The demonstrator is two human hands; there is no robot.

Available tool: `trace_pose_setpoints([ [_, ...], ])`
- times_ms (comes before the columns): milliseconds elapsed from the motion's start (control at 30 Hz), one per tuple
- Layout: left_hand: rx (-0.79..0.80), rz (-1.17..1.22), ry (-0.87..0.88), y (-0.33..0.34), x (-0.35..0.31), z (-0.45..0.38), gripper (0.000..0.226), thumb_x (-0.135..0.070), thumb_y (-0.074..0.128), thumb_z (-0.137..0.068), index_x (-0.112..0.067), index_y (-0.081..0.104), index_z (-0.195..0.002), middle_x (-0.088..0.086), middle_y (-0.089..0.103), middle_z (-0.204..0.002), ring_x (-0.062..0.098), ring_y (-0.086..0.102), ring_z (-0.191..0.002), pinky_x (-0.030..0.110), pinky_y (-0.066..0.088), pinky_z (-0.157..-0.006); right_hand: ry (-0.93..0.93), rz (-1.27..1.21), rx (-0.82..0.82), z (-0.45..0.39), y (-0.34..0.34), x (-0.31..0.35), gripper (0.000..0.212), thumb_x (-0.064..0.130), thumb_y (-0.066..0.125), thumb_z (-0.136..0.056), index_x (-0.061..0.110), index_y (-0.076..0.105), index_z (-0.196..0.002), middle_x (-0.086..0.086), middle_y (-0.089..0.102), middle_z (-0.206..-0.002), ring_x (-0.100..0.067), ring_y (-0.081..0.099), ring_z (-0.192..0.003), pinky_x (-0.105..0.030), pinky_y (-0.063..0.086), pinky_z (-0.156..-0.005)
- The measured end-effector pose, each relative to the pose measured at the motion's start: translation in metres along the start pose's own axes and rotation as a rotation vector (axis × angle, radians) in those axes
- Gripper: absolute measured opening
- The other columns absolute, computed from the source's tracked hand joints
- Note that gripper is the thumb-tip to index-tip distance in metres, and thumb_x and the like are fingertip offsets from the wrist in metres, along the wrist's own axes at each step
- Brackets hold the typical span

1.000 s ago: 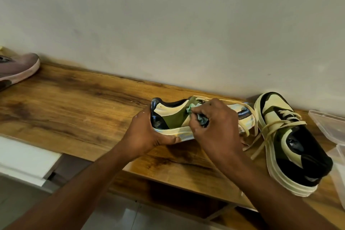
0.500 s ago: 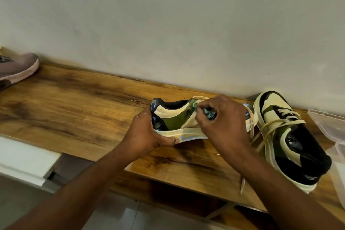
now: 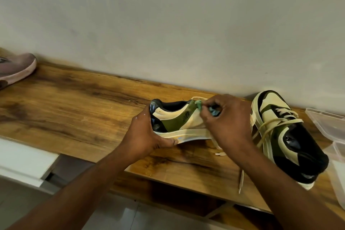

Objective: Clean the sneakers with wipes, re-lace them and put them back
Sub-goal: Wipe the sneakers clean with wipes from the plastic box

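Wiping is the step in hand: I hold the sneaker (image 3: 179, 123) on its side just above the wooden shelf (image 3: 74, 110), my left hand (image 3: 147, 136) wrapped round its heel and sole, my right hand (image 3: 225, 123) pinching a crumpled green wipe (image 3: 198, 104) against the collar near the lace eyelets. Short firm strokes along the seams should lift grime best, I judge, with the heel braced so the shoe cannot twist. Its cream panels look smooth, the olive ones matte, the heel glossy black. Right of it, the second sneaker (image 3: 287, 136) stands on the shelf, flat laces (image 3: 276, 123) trailing loose.
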State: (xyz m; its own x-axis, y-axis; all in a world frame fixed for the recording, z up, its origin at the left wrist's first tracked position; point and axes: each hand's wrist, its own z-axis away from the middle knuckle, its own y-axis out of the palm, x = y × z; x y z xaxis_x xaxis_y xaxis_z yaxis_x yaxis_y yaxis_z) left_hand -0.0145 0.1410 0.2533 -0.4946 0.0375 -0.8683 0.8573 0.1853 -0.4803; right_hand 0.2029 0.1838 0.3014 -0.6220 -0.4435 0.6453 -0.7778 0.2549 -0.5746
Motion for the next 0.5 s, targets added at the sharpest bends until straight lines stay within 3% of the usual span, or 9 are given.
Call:
trace_pose_setpoints([
  [100,-0.002,-0.015,-0.011,0.002,-0.001,0.0,0.09,-0.023,0.106,-0.051,-0.03,0.059,-0.127,-0.017,0.074,-0.108,-0.009,0.069,-0.096,0.009,0.055,-0.075,0.085,0.034,-0.041,-0.008,-0.009,-0.012,0.008,0.014,0.079,-0.084,0.021,0.08,-0.083,0.011,0.073,-0.078,-0.002,0.067,-0.073,-0.031,0.06,-0.074],
  [233,-0.004,0.0,-0.016,0.005,0.0,0.001,0.092,-0.019,0.106,-0.05,-0.029,0.058,-0.128,-0.015,0.074,-0.11,-0.008,0.07,-0.096,0.013,0.057,-0.075,0.042,-0.088,0.034,0.012,0.01,0.011,0.013,0.01,0.081,-0.083,0.021,0.081,-0.089,0.014,0.074,-0.083,0.0,0.068,-0.078,-0.016,0.056,-0.072],
  [400,-0.003,0.007,-0.011,0.004,0.0,0.001,0.092,-0.02,0.106,-0.051,-0.028,0.059,-0.13,-0.014,0.074,-0.112,-0.006,0.07,-0.099,0.012,0.057,-0.078,-0.035,-0.066,0.071,0.007,0.011,0.01,0.012,0.011,0.082,-0.083,0.02,0.081,-0.091,0.01,0.074,-0.087,-0.001,0.067,-0.079,-0.015,0.054,-0.071],
  [500,-0.009,-0.005,-0.01,0.003,-0.002,0.001,0.09,-0.022,0.106,-0.051,-0.032,0.058,-0.126,-0.016,0.074,-0.108,-0.009,0.069,-0.097,0.01,0.055,-0.076,0.034,0.029,-0.01,-0.009,-0.002,-0.01,0.01,0.011,0.08,-0.083,0.02,0.08,-0.089,0.007,0.074,-0.084,-0.004,0.065,-0.076,-0.026,0.058,-0.073],
])
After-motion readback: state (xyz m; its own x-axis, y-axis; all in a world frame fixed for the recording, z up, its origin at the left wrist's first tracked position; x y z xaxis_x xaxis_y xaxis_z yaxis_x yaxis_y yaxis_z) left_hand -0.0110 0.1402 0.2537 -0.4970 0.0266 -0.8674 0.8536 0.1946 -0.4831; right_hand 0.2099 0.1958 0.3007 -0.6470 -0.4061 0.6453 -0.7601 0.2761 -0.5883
